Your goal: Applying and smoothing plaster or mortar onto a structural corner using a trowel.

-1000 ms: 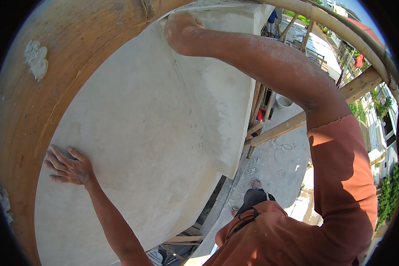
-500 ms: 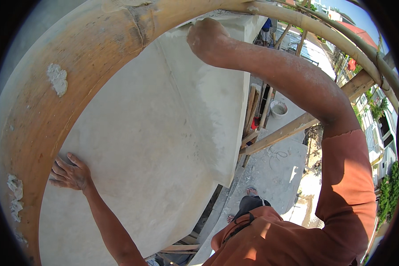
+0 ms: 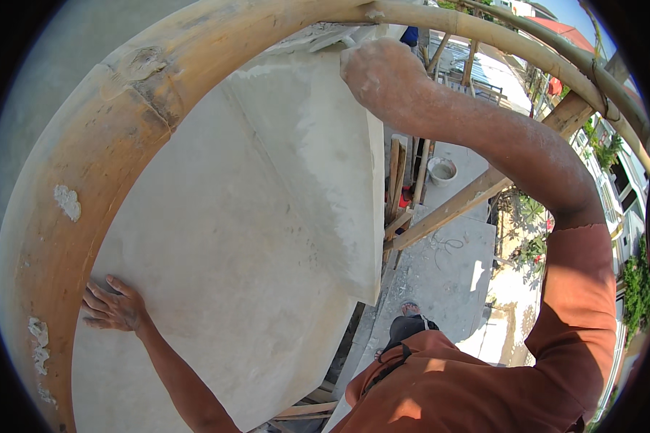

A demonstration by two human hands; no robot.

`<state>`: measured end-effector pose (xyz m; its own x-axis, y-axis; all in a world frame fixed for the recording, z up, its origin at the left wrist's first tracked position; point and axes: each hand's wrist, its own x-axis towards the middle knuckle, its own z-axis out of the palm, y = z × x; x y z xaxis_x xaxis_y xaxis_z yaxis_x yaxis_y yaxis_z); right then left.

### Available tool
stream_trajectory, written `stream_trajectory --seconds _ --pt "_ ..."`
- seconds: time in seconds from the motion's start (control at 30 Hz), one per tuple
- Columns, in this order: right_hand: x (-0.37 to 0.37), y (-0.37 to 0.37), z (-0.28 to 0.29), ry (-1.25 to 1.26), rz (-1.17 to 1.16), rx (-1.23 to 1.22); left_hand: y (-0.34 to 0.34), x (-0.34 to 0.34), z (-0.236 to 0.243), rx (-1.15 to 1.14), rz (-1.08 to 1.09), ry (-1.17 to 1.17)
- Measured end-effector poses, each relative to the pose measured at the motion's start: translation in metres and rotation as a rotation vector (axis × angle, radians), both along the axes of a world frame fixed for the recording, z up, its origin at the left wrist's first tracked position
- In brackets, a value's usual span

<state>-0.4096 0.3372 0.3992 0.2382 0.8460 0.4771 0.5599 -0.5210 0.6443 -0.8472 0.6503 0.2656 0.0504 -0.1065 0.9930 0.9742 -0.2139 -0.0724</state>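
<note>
My left hand (image 3: 115,307) rests with fingers spread on the pale plastered surface (image 3: 224,209), beside a thick bamboo pole (image 3: 133,123). Raised at the far end of that surface, my right hand (image 3: 386,76) is closed, its knuckles up, near the plaster's outer edge. Whatever it grips, if anything, is hidden behind the fist. Under that hand a lighter, freshly smeared strip (image 3: 332,137) runs along the edge. A straight crease crosses the plaster from the far side toward the middle.
The bamboo pole arcs across the left and top, with dried plaster lumps on it. Right of the panel, wooden struts (image 3: 448,216) slant over a grey walkway (image 3: 440,260), where a white bucket (image 3: 441,170) stands. A person in blue (image 3: 409,36) is partly visible far off.
My right hand has moved to the right and slightly nearer along the plaster's far edge. The view has shifted a little; my left hand stays pressed on the surface.
</note>
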Motion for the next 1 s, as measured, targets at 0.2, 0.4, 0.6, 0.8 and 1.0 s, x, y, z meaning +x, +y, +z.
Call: stream_trajectory --seconds 0.2,0.4,0.6,0.8,1.0 --pt "-0.032 -0.103 0.029 -0.031 0.015 0.119 0.004 -0.019 0.000 -0.072 0.001 0.002" --pt "-0.025 -0.205 -0.055 0.250 -0.105 0.550 0.011 -0.014 -0.001 -0.069 -0.029 0.015" --pt "-0.023 -0.265 -0.191 0.913 -0.210 1.083 0.025 -0.027 -0.002 0.007 -0.018 0.077" --pt "-0.024 -0.291 -0.316 1.188 -0.149 1.666 0.038 -0.035 0.002 0.052 -0.008 0.079" --pt "-0.027 -0.324 -0.404 1.354 -0.351 1.775 0.046 -0.043 -0.002 0.065 0.072 0.100"
